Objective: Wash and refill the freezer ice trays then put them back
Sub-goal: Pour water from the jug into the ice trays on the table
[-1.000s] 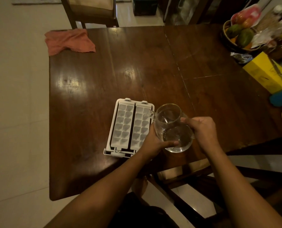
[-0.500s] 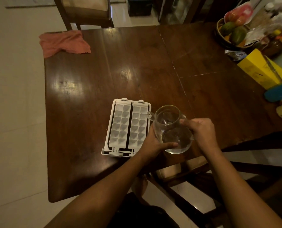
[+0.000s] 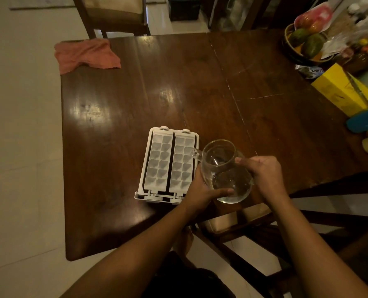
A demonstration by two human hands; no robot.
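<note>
A white frame with two ice trays (image 3: 168,162) side by side lies on the dark wooden table (image 3: 200,87) near its front edge. Just right of it I hold a clear glass pitcher (image 3: 224,171) with some water in its round belly. Its spout is tilted toward the right-hand tray. My left hand (image 3: 202,190) cups the pitcher's lower left side, thumb across the front. My right hand (image 3: 264,173) grips its right side, where the handle is hidden. I cannot tell whether water is flowing.
A pink cloth (image 3: 86,54) lies at the table's far left corner. A fruit basket (image 3: 305,44), a yellow box (image 3: 344,91) and a blue object (image 3: 365,121) crowd the right side. Chairs stand at the far edge (image 3: 114,16) and under the near edge (image 3: 243,222).
The pitcher has stayed tilted at the right-hand tray with both hands on it. Only the view has shifted slightly.
</note>
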